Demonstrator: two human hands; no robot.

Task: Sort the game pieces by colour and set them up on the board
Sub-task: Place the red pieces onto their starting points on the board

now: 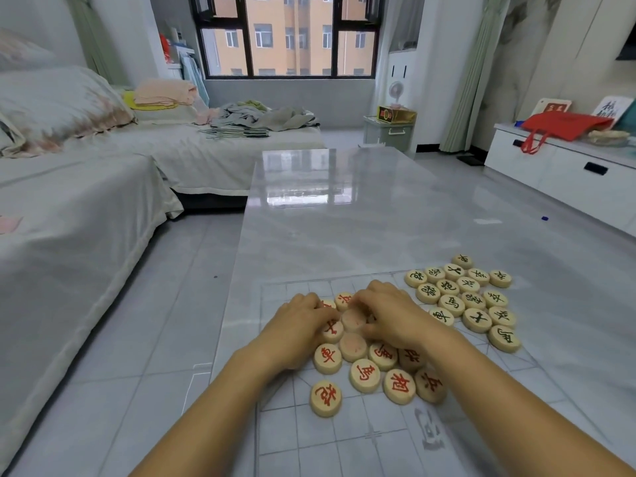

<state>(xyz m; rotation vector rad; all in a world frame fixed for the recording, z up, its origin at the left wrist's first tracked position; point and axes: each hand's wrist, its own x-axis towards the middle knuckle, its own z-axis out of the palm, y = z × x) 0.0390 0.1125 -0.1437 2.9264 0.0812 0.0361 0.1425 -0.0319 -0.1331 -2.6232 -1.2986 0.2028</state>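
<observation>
My left hand [303, 321] and my right hand [389, 315] lie side by side, palms down, on the cluster of round pale wooden game pieces with red characters [364, 375]. That cluster sits on the thin see-through board with grey grid lines [330, 438], at the near end of the long glossy grey marble-look table [344, 208]. The fingers of both hands are bent downward and bunched close over the far part of the cluster, the two sets of fingertips almost meeting. The tips are tucked out of sight, so I cannot tell whether either hand pinches a piece or only rests on them. Between my hands and just nearer me, two face-down pieces [353, 346] show blank wood. The remaining red ones nearer me lie face up, mostly touching one another, with a single red piece [326, 398] slightly apart at the near left. Just beside my right wrist, towards the far right, the round pale wooden pieces with black characters [476, 320] lie face up in their own tight patch, apart from the red group.
</observation>
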